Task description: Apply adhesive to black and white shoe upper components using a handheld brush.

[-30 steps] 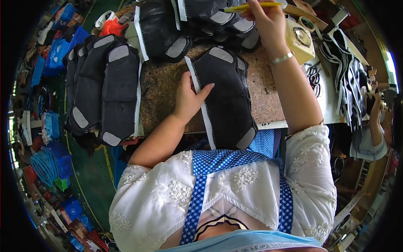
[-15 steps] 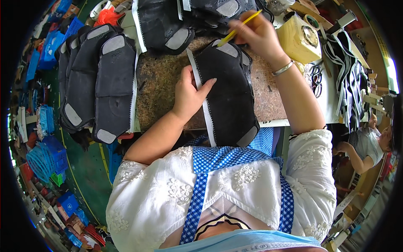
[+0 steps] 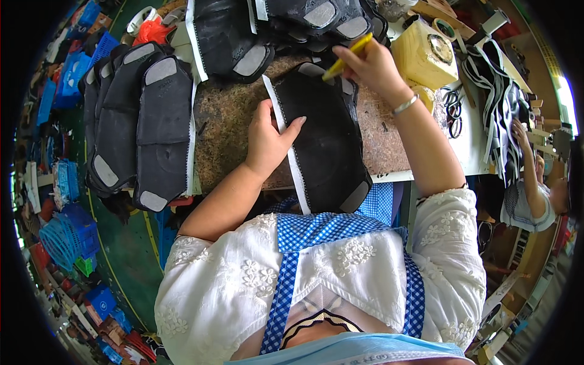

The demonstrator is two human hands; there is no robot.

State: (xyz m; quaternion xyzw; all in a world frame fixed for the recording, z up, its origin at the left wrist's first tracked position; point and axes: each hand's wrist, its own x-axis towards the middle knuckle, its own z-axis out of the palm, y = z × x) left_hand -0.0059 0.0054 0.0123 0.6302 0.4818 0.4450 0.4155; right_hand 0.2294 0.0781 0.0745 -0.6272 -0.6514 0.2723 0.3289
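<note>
A stack of black padded panels [image 3: 328, 143] lies before me, its near end reaching past the table edge. The top panel has a white strip [image 3: 295, 167] along its left side and grey corner patches. My left hand [image 3: 267, 139] grips that left side, thumb on top and fingers partly hidden beneath. My right hand [image 3: 376, 68] is closed round a slim yellow brush [image 3: 348, 59]. Its tip, smeared by motion, is at the right end of the far grey patch [image 3: 311, 69]; contact is hard to judge.
More black panels [image 3: 164, 121] lie at the left, others [image 3: 225, 36] at the back. A yellow container [image 3: 423, 55] with a round opening stands right of my hand, near black-handled scissors [image 3: 454, 112]. Dark straps [image 3: 493, 103] hang at the right, where another person [image 3: 529, 201] sits.
The brush tip has passed from the left part of the far grey patch to its right end. My left hand keeps its hold. The person at the right has raised an arm toward the straps.
</note>
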